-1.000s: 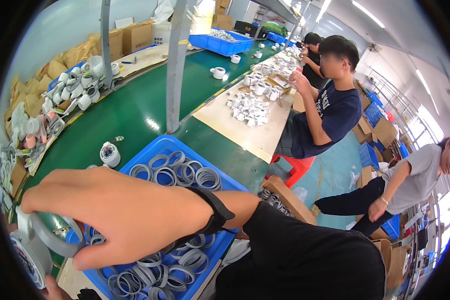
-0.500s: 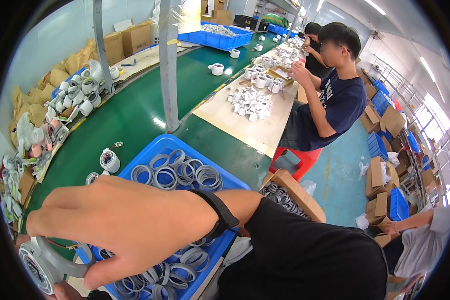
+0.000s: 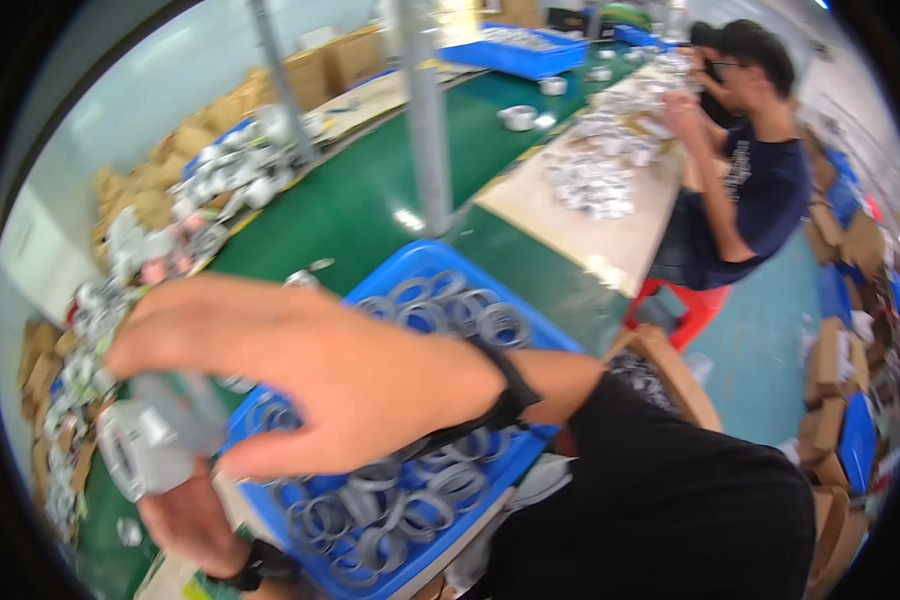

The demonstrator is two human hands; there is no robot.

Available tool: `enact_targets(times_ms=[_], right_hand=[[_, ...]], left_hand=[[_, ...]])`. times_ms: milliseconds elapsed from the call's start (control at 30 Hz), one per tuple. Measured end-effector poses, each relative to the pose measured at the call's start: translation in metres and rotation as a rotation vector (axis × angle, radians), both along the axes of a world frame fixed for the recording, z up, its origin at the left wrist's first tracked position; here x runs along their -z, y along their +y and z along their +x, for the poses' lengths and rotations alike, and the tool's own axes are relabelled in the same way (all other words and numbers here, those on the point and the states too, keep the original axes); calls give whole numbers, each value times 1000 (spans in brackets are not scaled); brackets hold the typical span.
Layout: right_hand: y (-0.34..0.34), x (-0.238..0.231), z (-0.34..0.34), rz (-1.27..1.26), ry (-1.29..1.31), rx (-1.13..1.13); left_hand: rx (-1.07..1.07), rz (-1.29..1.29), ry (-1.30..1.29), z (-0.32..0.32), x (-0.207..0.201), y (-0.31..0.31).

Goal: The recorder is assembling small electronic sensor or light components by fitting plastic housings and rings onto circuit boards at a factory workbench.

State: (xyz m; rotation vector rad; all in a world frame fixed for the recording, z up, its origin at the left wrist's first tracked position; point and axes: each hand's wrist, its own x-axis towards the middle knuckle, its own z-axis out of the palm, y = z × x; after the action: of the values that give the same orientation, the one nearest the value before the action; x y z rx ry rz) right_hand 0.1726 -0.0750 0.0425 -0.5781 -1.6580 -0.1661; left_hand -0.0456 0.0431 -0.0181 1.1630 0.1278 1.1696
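Observation:
My right hand [image 3: 340,370] reaches across from the right, a black band on its wrist, its fingers and thumb curled around a grey-white round part [image 3: 155,440]. My left hand [image 3: 195,520], wearing a black watch, grips the same part from below at the lower left. The part is blurred by motion. Under both hands stands a blue bin [image 3: 535,335] filled with several grey rings [image 3: 410,495].
A green conveyor belt [image 3: 370,200] runs away with two metal posts [image 3: 425,130] on it. White parts and cardboard boxes pile up along the left side [image 3: 210,180]. A seated co-worker [image 3: 750,190] on a red stool works at a board of parts [image 3: 590,180]. Boxes line the right floor.
My hands and the grey part have risen and shifted right in the picture. The view has swung left, so the co-worker sits farther right, and the picture is now blurred.

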Motion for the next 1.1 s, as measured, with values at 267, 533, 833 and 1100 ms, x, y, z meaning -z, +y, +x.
enact_targets(times_ms=[267,533,833,1100], right_hand=[[-3,5,11,-470,118,-180],[2,6,10,-573,240,-376],[2,7,5,-530,215,-390],[-2,7,1,-596,442,-473]], left_hand=[[-19,43,191,33,-25,-35],[-19,106,219,37,-27,-34],[-69,205,236,38,-27,-36],[-12,232,188,34,-27,-38]])
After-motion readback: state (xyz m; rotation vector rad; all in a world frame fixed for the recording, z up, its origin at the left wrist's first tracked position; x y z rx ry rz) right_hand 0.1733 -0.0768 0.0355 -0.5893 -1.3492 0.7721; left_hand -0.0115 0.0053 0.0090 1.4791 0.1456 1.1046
